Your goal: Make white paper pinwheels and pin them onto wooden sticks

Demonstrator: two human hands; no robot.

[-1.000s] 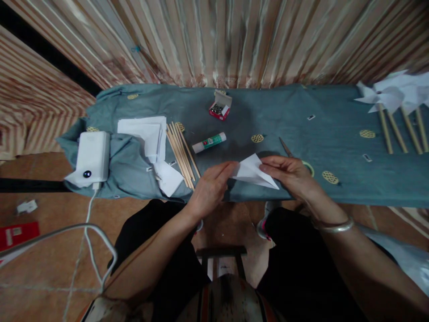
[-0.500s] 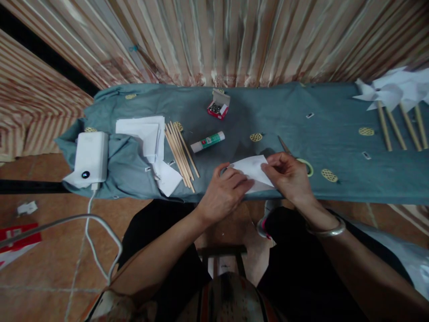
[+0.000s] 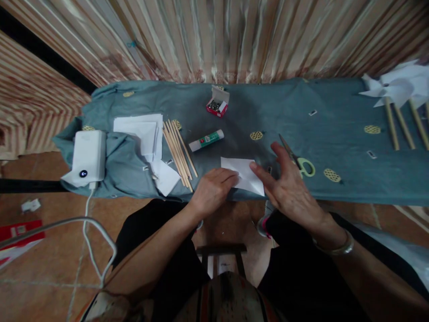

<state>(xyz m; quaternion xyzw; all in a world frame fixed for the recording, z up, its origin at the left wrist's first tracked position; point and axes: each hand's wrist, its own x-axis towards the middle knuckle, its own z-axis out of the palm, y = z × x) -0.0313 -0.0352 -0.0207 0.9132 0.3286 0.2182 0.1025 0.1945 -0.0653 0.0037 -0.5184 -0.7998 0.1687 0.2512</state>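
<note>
At the near edge of the table (image 3: pixel 335 112), draped in blue-grey cloth, our left hand (image 3: pixel 212 190) presses its fingers on the left side of the folded white paper sheet (image 3: pixel 244 172), gripping nothing. Our right hand (image 3: pixel 288 188) is open with fingers spread, one fingertip touching the sheet's right edge. The paper lies flat between both hands. Just beyond the right hand lie green-handled metal scissors (image 3: pixel 296 156); farther left lie a green-labelled white glue stick (image 3: pixel 206 140) and thin wooden sticks (image 3: pixel 179 152). We judge a crease is being flattened; sharpening it calls for pinning left and sweeping along the fold.
</note>
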